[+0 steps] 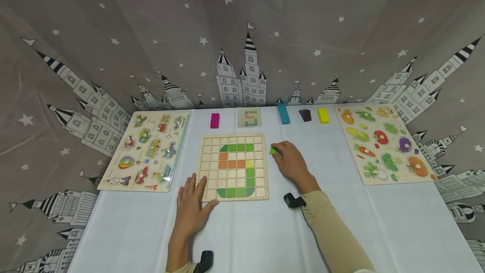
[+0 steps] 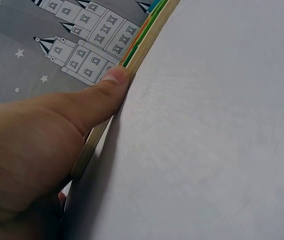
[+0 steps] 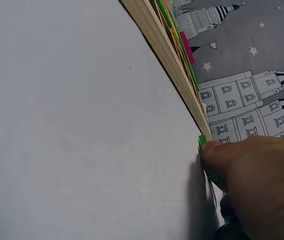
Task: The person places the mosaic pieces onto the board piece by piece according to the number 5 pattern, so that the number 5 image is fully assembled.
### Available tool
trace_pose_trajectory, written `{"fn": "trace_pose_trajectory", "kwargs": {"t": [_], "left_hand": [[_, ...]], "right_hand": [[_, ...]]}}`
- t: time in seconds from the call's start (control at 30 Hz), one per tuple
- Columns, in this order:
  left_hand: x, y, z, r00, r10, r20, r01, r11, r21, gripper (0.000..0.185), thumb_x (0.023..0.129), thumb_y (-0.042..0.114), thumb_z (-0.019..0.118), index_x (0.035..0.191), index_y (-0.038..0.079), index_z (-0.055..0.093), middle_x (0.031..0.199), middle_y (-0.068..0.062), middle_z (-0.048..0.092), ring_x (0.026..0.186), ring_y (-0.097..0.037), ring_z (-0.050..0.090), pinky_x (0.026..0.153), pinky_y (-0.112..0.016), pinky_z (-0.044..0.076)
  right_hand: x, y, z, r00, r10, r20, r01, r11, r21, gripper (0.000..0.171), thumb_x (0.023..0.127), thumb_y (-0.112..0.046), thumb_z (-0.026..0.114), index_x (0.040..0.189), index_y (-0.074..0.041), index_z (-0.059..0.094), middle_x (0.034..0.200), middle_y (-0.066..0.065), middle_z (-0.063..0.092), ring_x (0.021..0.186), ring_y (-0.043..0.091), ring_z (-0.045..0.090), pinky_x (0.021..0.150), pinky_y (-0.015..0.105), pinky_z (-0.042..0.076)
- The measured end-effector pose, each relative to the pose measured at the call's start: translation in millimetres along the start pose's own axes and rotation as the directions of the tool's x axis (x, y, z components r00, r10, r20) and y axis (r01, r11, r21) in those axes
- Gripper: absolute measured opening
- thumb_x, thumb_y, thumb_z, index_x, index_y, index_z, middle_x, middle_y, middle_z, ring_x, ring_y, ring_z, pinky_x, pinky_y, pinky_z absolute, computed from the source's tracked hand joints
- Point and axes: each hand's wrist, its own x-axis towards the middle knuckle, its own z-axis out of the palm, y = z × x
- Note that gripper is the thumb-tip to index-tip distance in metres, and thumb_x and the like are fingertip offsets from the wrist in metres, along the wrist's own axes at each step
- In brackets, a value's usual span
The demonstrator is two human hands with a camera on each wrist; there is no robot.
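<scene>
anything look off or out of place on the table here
Nothing stands out. The grid board lies flat and square under the left hand, the right hand pinches a green piece beside it, and the side puzzles and blocks look tidy.

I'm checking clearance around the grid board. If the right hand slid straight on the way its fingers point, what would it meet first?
The right hand, pinching a small green piece, points left toward the grid board. It would likely meet that board's right edge first; the gap looks small, though depth is unclear.
</scene>
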Motion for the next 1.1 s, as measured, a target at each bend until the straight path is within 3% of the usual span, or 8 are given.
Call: {"fn": "trace_pose_trajectory", "kwargs": {"t": [0.2, 0.4, 0.6, 0.73, 0.87, 1.1], "left_hand": [[1.5, -0.1, -0.6, 0.999, -0.025, 0.023, 0.025, 1.000, 0.000, 0.086, 0.088, 0.038, 0.078, 0.157, 0.006, 0.037, 0.169, -0.026, 0.016, 0.157, -0.046, 0.007, 0.127, -0.063, 0.000], [1.5, 1.0, -2.0, 0.999, -0.030, 0.035, 0.030, 1.000, 0.003, 0.087, 0.088, 0.037, 0.078, 0.157, 0.005, 0.036, 0.169, -0.026, 0.014, 0.157, -0.046, 0.007, 0.126, -0.064, 0.000], [1.5, 1.4, -2.5, 1.000, -0.026, 0.017, 0.026, 1.000, 0.013, 0.086, 0.087, 0.037, 0.079, 0.156, 0.006, 0.038, 0.168, -0.027, 0.016, 0.157, -0.046, 0.009, 0.126, -0.064, 0.002], [1.2, 2.1, -2.1, 1.000, -0.017, 0.007, 0.017, 1.000, 0.014, 0.085, 0.086, 0.037, 0.079, 0.155, 0.006, 0.040, 0.167, -0.028, 0.018, 0.156, -0.047, 0.011, 0.126, -0.066, 0.004], [1.1, 1.5, -1.2, 1.000, -0.024, 0.015, 0.024, 1.000, 0.020, 0.086, 0.087, 0.038, 0.079, 0.156, 0.006, 0.039, 0.168, -0.027, 0.018, 0.157, -0.046, 0.010, 0.126, -0.065, 0.003], [2.0, -0.7, -0.4, 0.999, -0.021, 0.031, 0.020, 0.999, 0.028, 0.086, 0.088, 0.040, 0.078, 0.157, 0.007, 0.038, 0.169, -0.026, 0.016, 0.157, -0.046, 0.009, 0.126, -0.065, 0.003]], "right_hand": [[-10.8, -11.4, 0.5, 0.999, -0.015, -0.035, 0.018, 0.997, 0.073, 0.035, 0.100, -0.024, 0.066, 0.133, -0.011, 0.067, 0.128, 0.012, 0.066, 0.122, 0.029, 0.062, 0.105, 0.046, 0.053], [-26.2, -45.6, 7.8, 0.988, -0.146, -0.046, 0.150, 0.982, 0.118, 0.027, 0.098, -0.024, 0.070, 0.122, -0.014, 0.073, 0.121, 0.007, 0.068, 0.116, 0.025, 0.064, 0.100, 0.042, 0.054], [-41.6, -88.7, 29.4, 0.937, -0.348, 0.021, 0.345, 0.934, 0.086, 0.020, 0.097, -0.026, 0.070, 0.115, -0.018, 0.076, 0.115, 0.000, 0.070, 0.109, 0.018, 0.064, 0.095, 0.036, 0.056], [-43.5, -108.1, 44.9, 0.898, -0.433, 0.072, 0.433, 0.901, 0.016, 0.017, 0.098, -0.028, 0.069, 0.111, -0.021, 0.078, 0.112, -0.003, 0.072, 0.107, 0.015, 0.065, 0.096, 0.032, 0.055], [-41.3, -117.2, 56.6, 0.878, -0.468, 0.100, 0.474, 0.880, -0.040, 0.016, 0.098, -0.028, 0.069, 0.109, -0.023, 0.079, 0.110, -0.005, 0.073, 0.101, 0.013, 0.065, 0.090, 0.026, 0.053], [-38.1, -121.4, 64.9, 0.876, -0.465, 0.126, 0.475, 0.877, -0.064, 0.014, 0.097, -0.026, 0.070, 0.106, -0.024, 0.081, 0.108, -0.006, 0.074, 0.094, 0.013, 0.063, 0.082, 0.023, 0.051]]}}
